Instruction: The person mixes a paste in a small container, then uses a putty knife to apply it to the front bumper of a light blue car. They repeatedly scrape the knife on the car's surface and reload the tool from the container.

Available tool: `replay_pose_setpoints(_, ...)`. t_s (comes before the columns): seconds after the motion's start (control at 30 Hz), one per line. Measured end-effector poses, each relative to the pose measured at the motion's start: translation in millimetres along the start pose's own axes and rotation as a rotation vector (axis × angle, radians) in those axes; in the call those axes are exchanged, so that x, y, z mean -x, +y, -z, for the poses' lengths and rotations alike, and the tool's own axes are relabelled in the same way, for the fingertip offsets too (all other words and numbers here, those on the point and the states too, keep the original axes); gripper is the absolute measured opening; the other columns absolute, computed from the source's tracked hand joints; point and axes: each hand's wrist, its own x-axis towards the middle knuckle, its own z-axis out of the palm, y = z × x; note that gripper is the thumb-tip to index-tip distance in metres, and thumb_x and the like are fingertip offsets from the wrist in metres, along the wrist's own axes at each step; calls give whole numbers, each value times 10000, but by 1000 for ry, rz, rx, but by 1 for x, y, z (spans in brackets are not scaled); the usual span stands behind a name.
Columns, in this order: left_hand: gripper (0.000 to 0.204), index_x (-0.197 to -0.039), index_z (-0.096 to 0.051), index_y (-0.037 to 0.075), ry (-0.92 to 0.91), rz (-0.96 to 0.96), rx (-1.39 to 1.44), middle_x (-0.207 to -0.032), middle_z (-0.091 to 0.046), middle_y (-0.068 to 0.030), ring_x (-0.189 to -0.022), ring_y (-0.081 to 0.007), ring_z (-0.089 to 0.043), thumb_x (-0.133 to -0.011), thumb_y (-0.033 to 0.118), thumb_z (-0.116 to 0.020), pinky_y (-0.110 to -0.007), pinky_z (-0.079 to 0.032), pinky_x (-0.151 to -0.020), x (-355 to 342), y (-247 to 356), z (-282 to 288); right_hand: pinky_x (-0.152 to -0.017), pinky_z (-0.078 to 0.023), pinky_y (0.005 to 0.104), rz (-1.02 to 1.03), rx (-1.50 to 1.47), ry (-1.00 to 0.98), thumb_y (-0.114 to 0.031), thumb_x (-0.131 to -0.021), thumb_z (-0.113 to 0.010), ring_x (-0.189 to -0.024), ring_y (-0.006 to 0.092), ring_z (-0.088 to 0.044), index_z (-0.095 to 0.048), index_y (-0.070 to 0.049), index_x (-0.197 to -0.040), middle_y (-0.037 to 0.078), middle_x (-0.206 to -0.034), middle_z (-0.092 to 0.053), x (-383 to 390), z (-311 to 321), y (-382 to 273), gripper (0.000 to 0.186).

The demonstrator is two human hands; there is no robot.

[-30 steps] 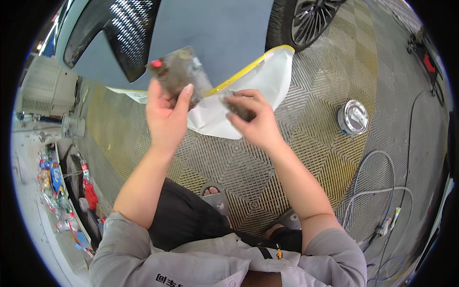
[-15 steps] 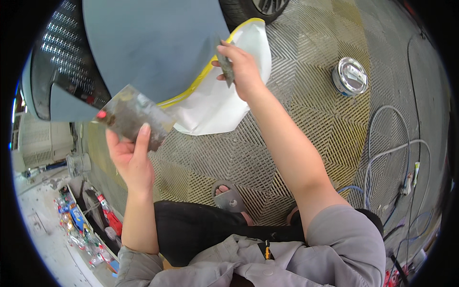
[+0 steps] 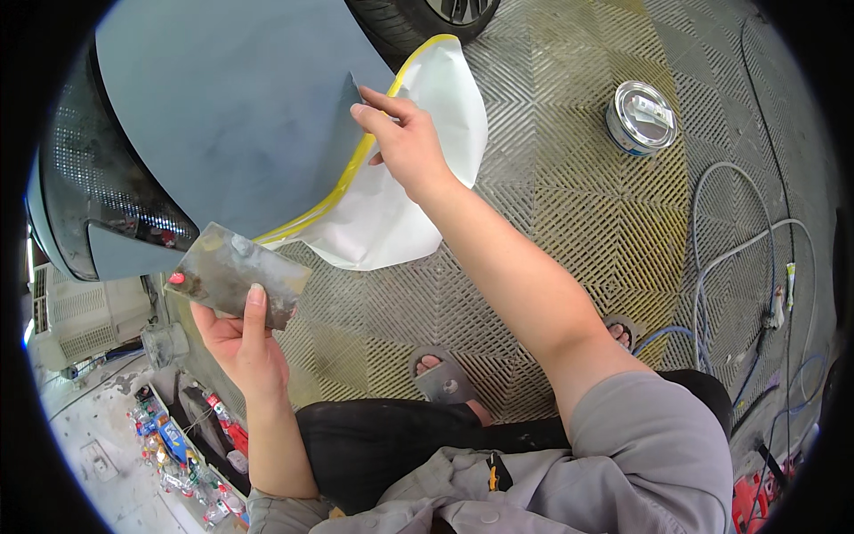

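My left hand (image 3: 242,358) grips a flat, stained mixing board (image 3: 233,271), thumb on top and fingers beneath. Grey smears cover the board, and a small red-pink blob (image 3: 177,279) sits at its left corner. Out ahead, my right hand (image 3: 405,147) pinches a thin dark putty spreader (image 3: 353,93), its blade at the grey-blue car panel (image 3: 222,107). Whether the blade touches the panel is hard to see. Yellow masking tape (image 3: 355,165) lines the panel's edge, and white masking paper (image 3: 378,236) spreads out from it.
A round metal tin (image 3: 642,120) stands on the grated floor (image 3: 569,205) at the right. Hoses (image 3: 698,276) loop beyond it. A car wheel (image 3: 400,25) is at the top. Bottles (image 3: 178,458) fill a container at the lower left, below a pale plastic housing (image 3: 84,311).
My right hand has turned and brought the spreader left, over to the panel. The view has shifted, so the car sits lower and further left. The board stays in my left hand.
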Motion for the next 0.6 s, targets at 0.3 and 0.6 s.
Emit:
replay_pose_setpoints(0.3, 638, -1593, -378, 47, -31, -61, -41, -1451, -622, -122, -1246, -226, -668, -1019, -48, -641, -383, -577, -1023, 0, -2, -2, -882, -543, 307, 237, 178, 82, -335, -909, -804, -939, 159, -581, -708, -28, -1387, 107, -1269, -596, 8, -15, 21, 576)
replay_pose_setpoints(0.6, 628, -1568, -408, 33, -25, -33, -18, -1451, -619, -124, -1250, -209, -660, -999, -88, -645, -366, -556, -1048, 3, 4, -2, -882, -548, 320, 91, 33, 64, -307, -899, -815, -935, 172, -629, -705, -13, -1380, 130, -1290, -588, -5, -9, 10, 574)
